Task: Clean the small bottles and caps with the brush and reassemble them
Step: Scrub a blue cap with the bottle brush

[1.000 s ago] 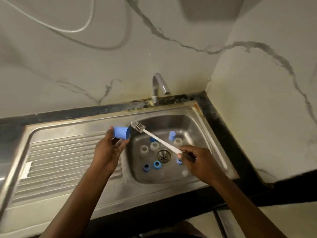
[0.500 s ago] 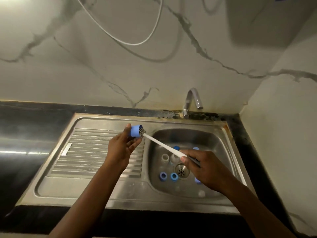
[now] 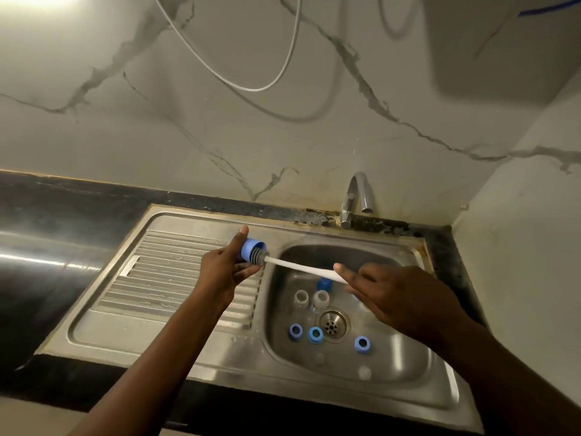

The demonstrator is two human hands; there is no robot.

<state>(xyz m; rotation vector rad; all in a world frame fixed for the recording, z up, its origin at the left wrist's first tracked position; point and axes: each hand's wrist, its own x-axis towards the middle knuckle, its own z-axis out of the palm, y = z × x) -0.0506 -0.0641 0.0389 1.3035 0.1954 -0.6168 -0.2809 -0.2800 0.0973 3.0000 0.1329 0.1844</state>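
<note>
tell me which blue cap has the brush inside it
The blue cap gripped by the left hand; the rest lie loose in the sink.

Bristles of brush (image 3: 301,269) mostly sunk inside blue cap (image 3: 249,247); handle end hidden within right hand (image 3: 399,294); forearms (image 3: 151,357) cropped by bottom edge.

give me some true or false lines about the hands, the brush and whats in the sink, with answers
1. The left hand holds a cap. True.
2. The brush head is clear of the cap. False: it sits in the cap's opening.
3. The right hand grips the brush handle. True.
4. The sink holds only blue pieces. False: pale bottles stand in it too.
5. Blue caps lie beside the drain. True.
</note>
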